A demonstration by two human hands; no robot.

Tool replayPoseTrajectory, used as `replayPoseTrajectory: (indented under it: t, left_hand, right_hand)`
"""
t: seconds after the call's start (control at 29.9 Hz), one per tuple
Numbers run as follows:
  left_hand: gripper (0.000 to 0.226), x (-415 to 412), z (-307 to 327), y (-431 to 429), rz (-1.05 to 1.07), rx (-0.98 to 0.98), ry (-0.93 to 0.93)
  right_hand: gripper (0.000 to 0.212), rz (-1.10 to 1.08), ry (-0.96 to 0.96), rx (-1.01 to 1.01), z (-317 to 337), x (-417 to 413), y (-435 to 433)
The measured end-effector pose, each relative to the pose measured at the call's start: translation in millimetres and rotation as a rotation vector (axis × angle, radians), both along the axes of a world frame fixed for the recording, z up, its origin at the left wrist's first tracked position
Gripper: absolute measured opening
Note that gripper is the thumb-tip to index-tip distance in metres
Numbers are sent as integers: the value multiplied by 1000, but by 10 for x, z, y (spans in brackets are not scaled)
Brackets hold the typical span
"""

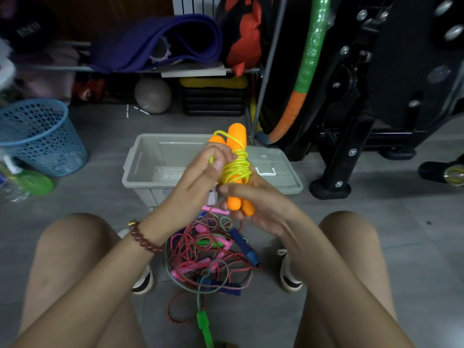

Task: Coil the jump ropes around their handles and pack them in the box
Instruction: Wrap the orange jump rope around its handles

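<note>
I hold a jump rope with two orange foam handles point(236, 139) upright above the open grey box point(140, 167). Its yellow rope point(234, 169) is coiled several times round the paired handles. My right hand point(256, 204) grips the handles at their lower ends. My left hand point(200, 177) pinches the yellow rope beside the coil. On the floor between my feet lies a tangled pile of other jump ropes point(213, 257) with pink, blue and green handles. The box looks empty inside.
The box's grey lid point(276, 172) lies just right of the box. A blue mesh basket point(42, 136) stands at the left, a green bottle point(32, 182) below it. Black gym equipment point(364, 109) rises at the right; a cluttered shelf runs behind.
</note>
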State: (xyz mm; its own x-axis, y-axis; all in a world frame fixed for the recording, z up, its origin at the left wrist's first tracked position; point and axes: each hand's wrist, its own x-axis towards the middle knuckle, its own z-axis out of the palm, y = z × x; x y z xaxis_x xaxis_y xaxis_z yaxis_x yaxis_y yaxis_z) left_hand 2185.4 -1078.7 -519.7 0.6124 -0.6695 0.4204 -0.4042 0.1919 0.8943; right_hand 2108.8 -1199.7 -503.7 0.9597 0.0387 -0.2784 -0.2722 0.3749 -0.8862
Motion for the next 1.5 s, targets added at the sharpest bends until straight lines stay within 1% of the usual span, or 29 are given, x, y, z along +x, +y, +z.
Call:
replayPoseTrajectory:
  t: [0.03, 0.1, 0.13, 0.17, 0.23, 0.3, 0.33, 0.47, 0.53, 0.57, 0.6, 0.67, 0.7, 0.77, 0.8, 0.83, 0.9, 0.94, 0.97, 1.04, 1.07, 1.14, 1.2, 1.37, 1.5]
  left_hand:
    - [19, 5, -2, 25, 49, -54, 71]
    - [24, 3, 27, 39, 180, -182, 306]
    - [26, 5, 27, 31, 212, -220, 409]
    - [26, -9, 46, 20, 227, -229, 456]
    - [26, -26, 70, 2, 229, -238, 482]
    - [25, -21, 106, 4, 237, -286, 552]
    - [26, -9, 125, 15, 244, -303, 584]
    - [41, 25, 188, 54, 302, -301, 612]
    - [43, 13, 182, 78, 304, -285, 541]
    - [42, 3, 156, 103, 290, -243, 463]
    - [39, 14, 79, 94, 287, -157, 369]
    - [20, -41, -58, 64, 248, 32, 155]
    - [12, -52, -152, 51, 253, 140, -10]
    - [10, -64, -261, 52, 298, 380, -456]
    - [11, -69, -283, 60, 311, 457, -614]
    - [16, -74, -266, 71, 316, 479, -646]
    - [26, -76, -195, 71, 322, 424, -553]
    - [28, -55, -191, 25, 334, 395, -489]
    - [26, -56, -168, 4, 355, 367, -439]
    - [14, -36, -161, -31, 399, 332, -373]
    - [16, -40, -145, -36, 410, 307, -353]
    - [26, -54, -115, -27, 433, 222, -255]
    - [25, -74, -95, -49, 470, 134, -154]
    - [15, -130, -138, -121, 497, -20, -71]
    - [5, -170, -191, -160, 548, -62, -167]
  right_hand:
    - [73, -13, -31, -65, -13, 1, -6]
    - [89, -74, -160, -267, -64, 0, -7]
    - [94, -104, -231, -356, -94, 1, 10]
    - [93, -138, -269, -423, -132, 14, 36]
    - [78, -227, -237, -500, -181, 57, 86]
    - [66, -310, -131, -558, -208, 98, 100]
    - [62, -336, -101, -568, -224, 110, 92]
    - [45, -387, -101, -522, -241, 131, 63]
    - [40, -396, -72, -432, -236, 154, 59]
    - [39, -398, -55, -384, -252, 168, 60]
    - [39, -400, -51, -381, -268, 179, 54]
    - [43, -418, -66, -535, -346, 196, 29]
    - [43, -428, -68, -600, -386, 193, 13]
    - [43, -435, -31, -652, -436, 186, 0]
    - [43, -430, -27, -679, -449, 178, -4]
    - [43, -423, -38, -730, -455, 179, 2]
    - [46, -389, -68, -844, -463, 186, 31]
    - [48, -374, -71, -878, -454, 186, 58]
    - [49, -370, -69, -893, -458, 190, 87]
    - [51, -377, -60, -895, -466, 181, 111]
    - [50, -388, -49, -902, -460, 173, 115]
    - [50, -411, -37, -914, -433, 158, 117]
    - [50, -428, -48, -909, -399, 145, 123]
    - [54, -413, -37, -923, -350, 106, 150]
    - [51, -404, -60, -1005, -358, 78, 180]
